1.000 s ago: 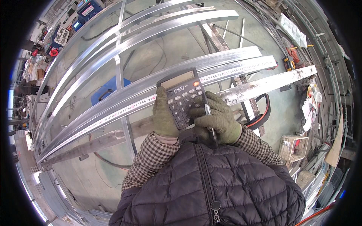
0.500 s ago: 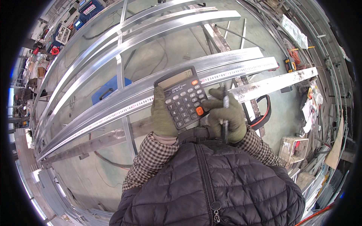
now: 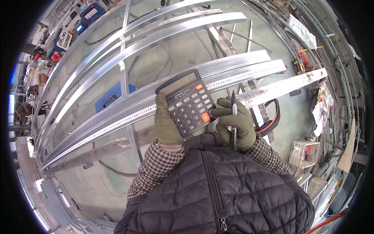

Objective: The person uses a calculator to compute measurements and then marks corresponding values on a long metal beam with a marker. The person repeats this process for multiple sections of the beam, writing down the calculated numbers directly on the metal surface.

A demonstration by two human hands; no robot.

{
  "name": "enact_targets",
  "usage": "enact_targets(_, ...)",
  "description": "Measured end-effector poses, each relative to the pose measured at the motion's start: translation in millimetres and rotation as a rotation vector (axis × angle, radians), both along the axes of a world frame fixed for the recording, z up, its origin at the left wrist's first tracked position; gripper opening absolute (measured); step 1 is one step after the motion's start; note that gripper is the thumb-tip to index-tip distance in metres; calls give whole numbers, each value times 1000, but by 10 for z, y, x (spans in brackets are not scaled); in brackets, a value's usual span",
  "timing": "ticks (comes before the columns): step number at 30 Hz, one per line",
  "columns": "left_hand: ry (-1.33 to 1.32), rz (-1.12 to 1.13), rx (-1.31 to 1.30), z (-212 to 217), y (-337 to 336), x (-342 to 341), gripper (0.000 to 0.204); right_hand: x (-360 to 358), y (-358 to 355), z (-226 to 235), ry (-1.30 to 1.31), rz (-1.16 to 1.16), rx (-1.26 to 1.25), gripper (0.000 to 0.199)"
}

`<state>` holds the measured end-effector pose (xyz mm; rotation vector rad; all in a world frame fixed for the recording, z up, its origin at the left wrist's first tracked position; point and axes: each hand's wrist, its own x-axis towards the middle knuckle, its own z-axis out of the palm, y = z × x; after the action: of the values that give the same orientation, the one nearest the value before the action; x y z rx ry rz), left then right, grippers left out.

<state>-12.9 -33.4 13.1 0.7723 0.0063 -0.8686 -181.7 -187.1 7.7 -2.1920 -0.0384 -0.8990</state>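
Left gloved hand (image 3: 168, 124) clasping dark calculator (image 3: 186, 104) by its left edge, right gloved hand (image 3: 241, 125) gripping 1 black marker (image 3: 233, 106) near keys (image 3: 191, 115), calculator over measuring tape (image 3: 249, 75) laid along silvery bar (image 3: 269, 71).

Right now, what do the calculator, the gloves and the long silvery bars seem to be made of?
Calculator: probably hard plastic, dark and matte, judging by its moulded case.
Gloves: apparently fabric, dull olive green, with soft creases and no shine.
Long silvery bars: metal, smooth and reflective, with bright streaks along their faces; whether aluminium or galvanised steel, I can't tell.
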Motion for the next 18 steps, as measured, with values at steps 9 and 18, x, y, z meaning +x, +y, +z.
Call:
enact_targets(9, 132, -33, -90, 106, 40, 21, 62, 45, 115, -131, -66, -105, 268, 29)
enact_targets(18, 116, -60, -52, 85, 20, 88, 68, 47, 17, -183, -39, -10, 240, 32)
